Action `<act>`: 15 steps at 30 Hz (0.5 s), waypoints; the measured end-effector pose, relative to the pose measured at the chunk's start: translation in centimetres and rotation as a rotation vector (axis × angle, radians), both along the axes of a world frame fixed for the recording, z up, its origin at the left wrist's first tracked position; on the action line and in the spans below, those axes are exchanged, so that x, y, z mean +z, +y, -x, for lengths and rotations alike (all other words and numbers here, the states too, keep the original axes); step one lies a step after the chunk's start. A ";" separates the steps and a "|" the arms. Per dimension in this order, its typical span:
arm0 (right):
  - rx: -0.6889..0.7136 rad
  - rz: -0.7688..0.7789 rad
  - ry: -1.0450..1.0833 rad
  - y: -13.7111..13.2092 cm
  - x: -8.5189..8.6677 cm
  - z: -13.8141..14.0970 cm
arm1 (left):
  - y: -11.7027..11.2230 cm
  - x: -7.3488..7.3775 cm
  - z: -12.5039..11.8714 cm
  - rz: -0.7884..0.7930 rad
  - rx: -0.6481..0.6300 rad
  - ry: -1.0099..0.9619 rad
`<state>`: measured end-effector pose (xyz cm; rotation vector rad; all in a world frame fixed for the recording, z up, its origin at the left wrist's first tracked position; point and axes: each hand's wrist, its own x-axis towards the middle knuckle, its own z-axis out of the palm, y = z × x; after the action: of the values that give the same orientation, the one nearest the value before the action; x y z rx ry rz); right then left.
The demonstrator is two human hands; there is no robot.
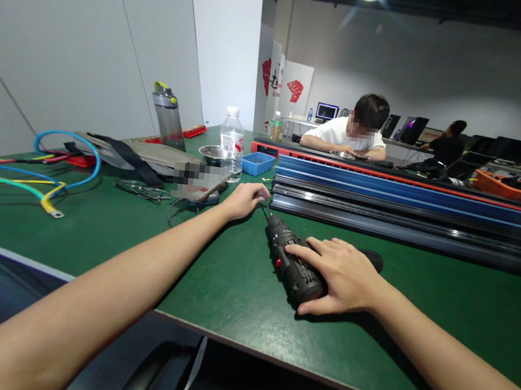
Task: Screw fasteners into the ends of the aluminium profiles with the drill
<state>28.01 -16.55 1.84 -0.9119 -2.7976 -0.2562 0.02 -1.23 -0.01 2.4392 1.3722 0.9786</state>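
A black cordless drill (291, 256) lies on its side on the green table, its bit pointing away from me toward the end of the dark metal rails. My right hand (339, 274) grips the drill body, fingers across the top and thumb at the rear; the handle sticks out to the right behind the hand. Past the chuck, my left hand (244, 200) has its fingers curled together at the tip of the thin bit (266, 207). Whatever those fingertips pinch is too small to make out. Long blue and black rails (382, 207) lie just beyond both hands.
Left of my hands are a phone (209, 185), glasses (142, 190), a grey bag (151, 159) and coloured cables (51, 195). Behind stand a water bottle (232, 144), a grey bottle (169, 117), a metal bowl (209, 153) and a blue tray (257, 164). A person (344, 132) sits opposite.
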 end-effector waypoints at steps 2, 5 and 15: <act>-0.002 0.008 -0.003 0.0 0.0 0.0 | -0.1 0.2 -0.1 0.010 0.006 0.012; -0.011 0.013 -0.005 -0.1 0.1 0.0 | -0.1 0.4 0.0 0.019 0.040 0.028; -0.047 0.054 -0.020 -0.5 0.5 0.3 | 0.0 0.6 0.6 0.130 0.360 0.203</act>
<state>27.74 -17.07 2.34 -0.9939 -2.8170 -0.1988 -0.56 -1.19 0.55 2.2932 1.9270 0.6909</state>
